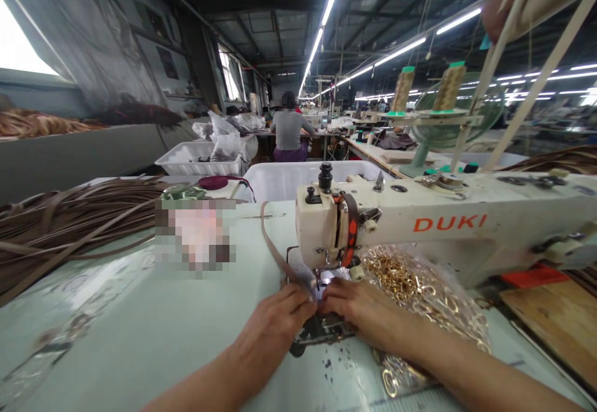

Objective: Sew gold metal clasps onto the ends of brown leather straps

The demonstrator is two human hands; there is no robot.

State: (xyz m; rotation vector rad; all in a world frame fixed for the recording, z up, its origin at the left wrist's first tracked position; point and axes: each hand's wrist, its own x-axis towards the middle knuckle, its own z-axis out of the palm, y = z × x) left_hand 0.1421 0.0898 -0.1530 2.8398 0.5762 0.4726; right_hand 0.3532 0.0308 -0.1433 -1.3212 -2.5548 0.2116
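Note:
A white sewing machine (382,213) marked DUKI stands in front of me. A narrow brown strap (274,247) curves up from the needle area, its upper end bending over the table. My left hand (285,312) is closed, fingertips pressed on the strap's lower end just left of the presser foot (319,277). Right of the foot, my right hand (357,306) is closed with its fingertips down at the needle plate. What lies between those fingertips is hidden. Behind my right forearm lies a clear bag of gold metal hooks (396,275).
Brown straps (69,219) are heaped on the table's left side. A white bin (275,176) stands behind the table, beside another bin (200,160). Thread cones (448,89) stand above the machine, and a wooden board (550,312) lies at right. A person (289,129) sits farther back.

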